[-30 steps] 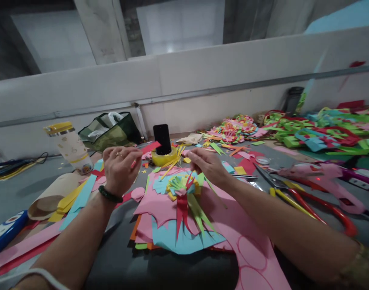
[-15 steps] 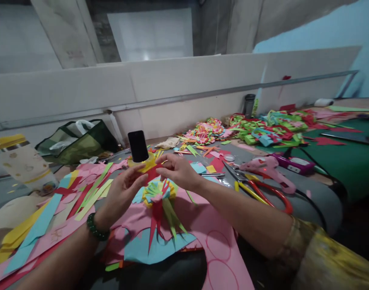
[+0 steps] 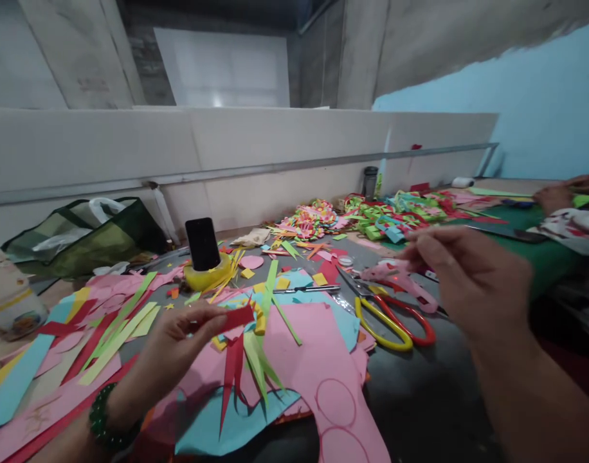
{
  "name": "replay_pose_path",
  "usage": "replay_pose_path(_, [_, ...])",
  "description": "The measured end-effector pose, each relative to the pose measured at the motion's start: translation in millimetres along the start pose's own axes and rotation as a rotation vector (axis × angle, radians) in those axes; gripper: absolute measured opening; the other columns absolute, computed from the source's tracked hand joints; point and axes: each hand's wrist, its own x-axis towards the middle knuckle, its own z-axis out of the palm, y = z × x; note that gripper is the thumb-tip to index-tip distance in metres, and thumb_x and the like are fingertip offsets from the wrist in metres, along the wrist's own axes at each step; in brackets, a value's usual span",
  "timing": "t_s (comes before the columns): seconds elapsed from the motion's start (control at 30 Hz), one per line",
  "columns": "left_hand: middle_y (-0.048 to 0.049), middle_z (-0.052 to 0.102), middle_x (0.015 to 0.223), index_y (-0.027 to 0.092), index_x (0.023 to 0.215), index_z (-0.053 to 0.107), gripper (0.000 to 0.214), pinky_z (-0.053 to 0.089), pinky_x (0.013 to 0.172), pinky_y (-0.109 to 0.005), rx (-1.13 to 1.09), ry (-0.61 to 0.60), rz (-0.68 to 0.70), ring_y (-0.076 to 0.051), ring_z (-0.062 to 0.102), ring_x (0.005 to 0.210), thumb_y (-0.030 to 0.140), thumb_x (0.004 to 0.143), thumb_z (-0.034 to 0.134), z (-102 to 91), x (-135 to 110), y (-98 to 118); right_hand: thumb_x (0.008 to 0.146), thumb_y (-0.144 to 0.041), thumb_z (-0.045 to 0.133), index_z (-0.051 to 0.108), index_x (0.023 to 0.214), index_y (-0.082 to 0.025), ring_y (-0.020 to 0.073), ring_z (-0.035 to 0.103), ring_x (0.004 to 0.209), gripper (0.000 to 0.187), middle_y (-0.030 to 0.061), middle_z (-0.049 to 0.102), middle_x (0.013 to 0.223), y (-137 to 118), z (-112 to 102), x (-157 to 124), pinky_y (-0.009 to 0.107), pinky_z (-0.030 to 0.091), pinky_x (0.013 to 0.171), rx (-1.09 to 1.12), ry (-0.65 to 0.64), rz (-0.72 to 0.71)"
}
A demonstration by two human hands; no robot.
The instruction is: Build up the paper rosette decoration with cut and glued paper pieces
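Note:
My left hand (image 3: pixel 179 341), with a dark green bead bracelet, pinches a short red strip (image 3: pixel 239 317) of paper or felt. Just behind and below the strip lies a rosette, mostly hidden, with red tails (image 3: pixel 233 366) and green tails (image 3: pixel 256 363) hanging over pink sheets (image 3: pixel 304 331). My right hand (image 3: pixel 482 283) is raised at the right, thumb and fingers pressed together; whether they hold anything is hidden. Closest to its fingertips is the pink glue gun (image 3: pixel 407 281) on the table. Scissors (image 3: pixel 384 328) with yellow and red handles lie left of that hand.
A phone (image 3: pixel 202 244) leans upright in a yellow tape roll (image 3: pixel 208 276). Coloured strips (image 3: pixel 111 341) cover the left side, near a green bag (image 3: pixel 125 238). Finished-looking piles (image 3: pixel 314 218) lie at the back. Another person's hand (image 3: pixel 555 196) is at far right.
My hands have parted: the left drew back left with the red strip, the right swung right toward the glue gun. The view shifted, and another person's hand appears at the right.

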Motion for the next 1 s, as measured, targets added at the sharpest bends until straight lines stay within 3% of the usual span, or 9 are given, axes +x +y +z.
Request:
replay_pose_path(0.07, [-0.0013,0.071,0.076,0.024,0.081,0.073,0.019,0.044,0.061,-0.024,0.037,-0.108,0.009,-0.017,0.061,0.07,0.038,0.08,0.06,15.2,-3,7,0.086,-0.038,0.056,0.064,0.073,-0.019,0.01,0.053,0.05,0.024,0.0004,0.059,0.06,13,-15,-8,0.023,0.044,0.047,-0.141,-0.103,0.122])
replay_pose_path(0.13, [-0.0008,0.07,0.073,0.023,0.078,0.072,0.02,0.042,0.058,-0.023,0.088,-0.198,0.023,-0.016,0.059,0.068,0.035,0.082,0.057,26.6,-1,17,0.086,-0.044,0.053,0.063,0.069,-0.018,0.0108,0.05,0.049,0.033,0.0004,0.057,0.058,18,-14,-6,0.023,0.04,0.046,-0.214,-0.328,0.196])
replay_pose_path(0.23, [0.0006,0.063,0.063,0.02,0.074,0.067,0.021,0.04,0.054,-0.022,0.103,-0.233,0.037,-0.013,0.054,0.059,0.035,0.082,0.054,25.9,13,26,0.09,-0.041,0.048,0.064,0.076,-0.017,0.0134,0.053,0.063,0.032,0.0019,0.06,0.067,15,21,15,0.025,0.04,0.056,-0.351,-0.702,0.061])
replay_pose_path(0.33, [0.0009,0.059,0.062,0.019,0.085,0.063,0.025,0.039,0.051,-0.023,0.122,-0.001,-0.014,-0.015,0.053,0.057,0.042,0.077,0.055,-1.0,35,9,0.094,-0.03,0.04,0.065,0.081,-0.016,0.0153,0.057,0.071,0.031,0.0042,0.063,0.075,23,84,38,0.025,0.039,0.06,-0.607,-1.004,0.044])
replay_pose_path(0.43, [0.0007,0.059,0.059,0.018,0.096,0.058,0.029,0.039,0.052,-0.026,0.457,0.282,-0.126,-0.018,0.056,0.056,0.037,0.076,0.049,-43.2,50,-34,0.091,-0.02,0.049,0.066,0.092,-0.015,0.0173,0.06,0.083,0.018,0.0067,0.066,0.087,49,144,46,0.025,0.044,0.068,-0.612,-1.18,0.098])
replay_pose_path(0.57, [-0.0112,0.07,0.081,0.014,0.108,0.059,0.038,0.044,0.062,-0.033,0.903,0.172,-0.395,-0.029,0.066,0.08,0.028,0.078,0.042,-86.5,51,-90,0.091,-0.031,0.055,0.06,0.111,-0.016,0.0187,0.061,0.092,0.026,0.0065,0.061,0.11,88,189,39,0.035,0.052,0.078,-0.563,-1.39,0.184])
replay_pose_path(0.77, [-0.0253,0.069,0.096,0.008,0.103,0.065,0.04,0.046,0.07,-0.045,1.003,0.072,-0.446,-0.041,0.065,0.088,0.03,0.076,0.045,-94.9,45,-106,0.09,-0.032,0.056,0.058,0.114,-0.015,0.0208,0.06,0.097,0.029,0.0071,0.059,0.116,113,201,41,0.039,0.052,0.081,-0.41,-1.366,0.315])
replay_pose_path(0.87, [-0.03,0.062,0.109,0.005,0.111,0.06,0.046,0.042,0.08,-0.053,1.052,0.112,-0.364,-0.047,0.057,0.103,0.034,0.079,0.044,-91.2,46,-95,0.089,-0.031,0.057,0.06,0.106,-0.013,0.0184,0.061,0.089,0.025,0.0059,0.062,0.106,110,194,53,0.035,0.053,0.075,-0.285,-1.195,0.41])
replay_pose_path(1.0, [-0.0187,0.064,0.114,0.014,0.11,0.061,0.042,0.043,0.087,-0.041,0.854,0.159,-0.166,-0.035,0.058,0.108,0.039,0.083,0.042,-74.9,47,-68,0.081,-0.023,0.065,0.059,0.086,-0.014,0.0131,0.063,0.069,0.012,0.0021,0.064,0.074,86,164,64,0.025,0.052,0.062,-0.016,-0.91,0.561])
